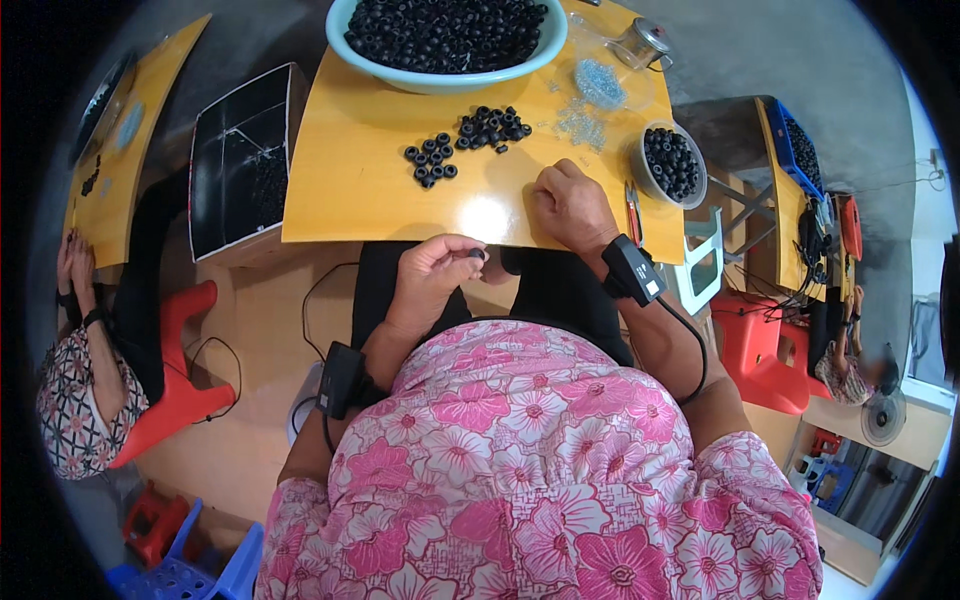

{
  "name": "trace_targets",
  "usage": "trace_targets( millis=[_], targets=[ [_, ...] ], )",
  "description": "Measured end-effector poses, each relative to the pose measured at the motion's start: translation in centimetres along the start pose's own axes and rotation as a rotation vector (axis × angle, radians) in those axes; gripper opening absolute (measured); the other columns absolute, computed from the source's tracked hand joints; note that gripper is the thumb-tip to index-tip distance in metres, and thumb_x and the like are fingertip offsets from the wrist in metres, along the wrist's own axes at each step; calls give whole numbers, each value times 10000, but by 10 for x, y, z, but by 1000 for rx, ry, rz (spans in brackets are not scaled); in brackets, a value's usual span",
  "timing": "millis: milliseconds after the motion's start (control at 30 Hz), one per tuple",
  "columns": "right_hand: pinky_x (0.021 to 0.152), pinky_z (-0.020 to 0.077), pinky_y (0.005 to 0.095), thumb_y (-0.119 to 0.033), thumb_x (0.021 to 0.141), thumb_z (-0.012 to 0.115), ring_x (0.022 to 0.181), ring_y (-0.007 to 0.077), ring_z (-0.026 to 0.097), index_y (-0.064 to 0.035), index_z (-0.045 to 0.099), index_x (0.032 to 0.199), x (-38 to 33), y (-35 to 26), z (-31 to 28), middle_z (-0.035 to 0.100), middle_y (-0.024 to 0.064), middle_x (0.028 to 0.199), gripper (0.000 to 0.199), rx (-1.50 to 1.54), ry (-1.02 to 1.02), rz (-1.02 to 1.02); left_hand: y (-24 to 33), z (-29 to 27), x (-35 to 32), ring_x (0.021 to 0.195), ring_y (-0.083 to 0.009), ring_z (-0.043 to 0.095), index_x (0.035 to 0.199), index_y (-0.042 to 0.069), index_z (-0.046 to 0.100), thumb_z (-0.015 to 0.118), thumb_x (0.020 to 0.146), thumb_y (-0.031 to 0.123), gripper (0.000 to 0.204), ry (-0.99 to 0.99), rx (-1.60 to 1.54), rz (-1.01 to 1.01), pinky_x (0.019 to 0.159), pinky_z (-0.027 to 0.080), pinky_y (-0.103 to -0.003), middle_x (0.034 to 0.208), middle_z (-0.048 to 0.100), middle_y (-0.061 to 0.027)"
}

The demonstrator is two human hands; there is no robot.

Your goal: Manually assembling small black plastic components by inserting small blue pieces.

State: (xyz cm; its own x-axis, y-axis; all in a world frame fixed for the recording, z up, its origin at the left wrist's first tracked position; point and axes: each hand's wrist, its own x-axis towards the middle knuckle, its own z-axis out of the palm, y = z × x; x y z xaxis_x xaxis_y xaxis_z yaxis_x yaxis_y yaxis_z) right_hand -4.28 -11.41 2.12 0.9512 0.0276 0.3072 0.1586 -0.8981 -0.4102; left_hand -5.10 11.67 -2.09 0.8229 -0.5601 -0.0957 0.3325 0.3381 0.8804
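Observation:
My left hand point(428, 285) is just off the table's front edge, thumb and fingers pinching a small black ring-shaped part point(477, 254). On the tabletop near that edge rests my right hand point(577, 207), its fingers curled under; whatever they hold, if anything, is hidden. Beyond the hands lie two loose groups of black ring-shaped parts, a left one point(431, 160) and a right one point(492, 128). Small clear pieces point(580, 124) are scattered farther right, beside a shallow clear dish point(640, 98) holding more of them.
A pale blue basin point(400, 77) full of black parts stands at the back of the yellow table point(340, 190). At right are a clear tub point(690, 198) of black parts, red-handled pliers point(633, 212) and a lidded metal cup point(648, 42). A black-lined box point(215, 200) stands left; other people sit at both sides.

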Motion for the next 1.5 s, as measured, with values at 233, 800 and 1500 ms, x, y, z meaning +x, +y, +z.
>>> trace_targets(
  millis=[233, 800, 1500],
  targets=[
    [574, 467, 410, -53, 726, 589, 659, 354, 562, -45, 568, 744, -5, -5, 3, 545, 150, 710, 29, -21, -4, -112, 1, 1, -3, 766, -102, 581, 1034, -30, 609, 590, 843, 8, 196, -2, 66, 20, 733, 486, -237, 902, 630, -58],
    [575, 464, 194, 4, 803, 637, 631, 61, 579, 12, 631, 868, -17, -55, -1, 636, 28, 748, 65, 1150, -479, 496, -3, -1, -3, 761, -95, 593, 1027, -47, 578, 592, 840, 20, 199, 16, 26, 8, 710, 486, -231, 857, 619, -51],
    [644, 516, 209, -4, 822, 625, 715, 92, 604, 6, 533, 1086, -4, -50, -8, 612, 35, 809, 280, 1126, -724, 468, 2, -4, -6, 805, -100, 593, 1028, -58, 602, 608, 830, 8, 209, -15, 31, -20, 733, 485, -230, 894, 641, -74]
  ],
)
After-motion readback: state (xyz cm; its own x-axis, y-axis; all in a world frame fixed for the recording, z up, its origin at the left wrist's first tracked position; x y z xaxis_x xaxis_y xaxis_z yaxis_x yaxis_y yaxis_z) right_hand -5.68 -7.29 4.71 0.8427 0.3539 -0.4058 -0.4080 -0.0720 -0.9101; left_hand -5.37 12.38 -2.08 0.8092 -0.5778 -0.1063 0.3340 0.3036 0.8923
